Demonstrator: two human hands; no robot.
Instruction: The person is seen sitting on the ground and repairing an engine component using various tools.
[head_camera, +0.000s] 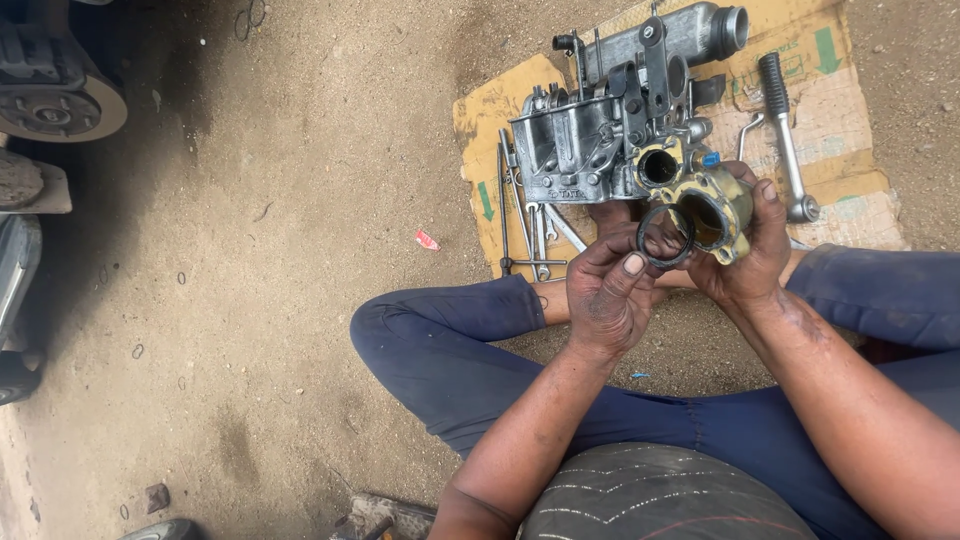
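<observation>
Rubber ring (664, 237), black and round, sits pinched in the fingertips of my left hand (610, 290), right against the mouth of the brass-coloured housing (712, 205) that my right hand (752, 250) grips closed around. Just beyond them, a grey metal engine part (590, 140) rests on the cardboard (840, 120) on the dirt ground, with wrenches (535, 235) to its left and a ratchet handle (785, 135) to its right.

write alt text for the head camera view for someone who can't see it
Seen from above, a person sitting on sandy ground holds a black rubber ring in the left hand and a brass-coloured metal part in the right hand. Beyond them, a grey engine part and wrenches lie on cardboard.
</observation>
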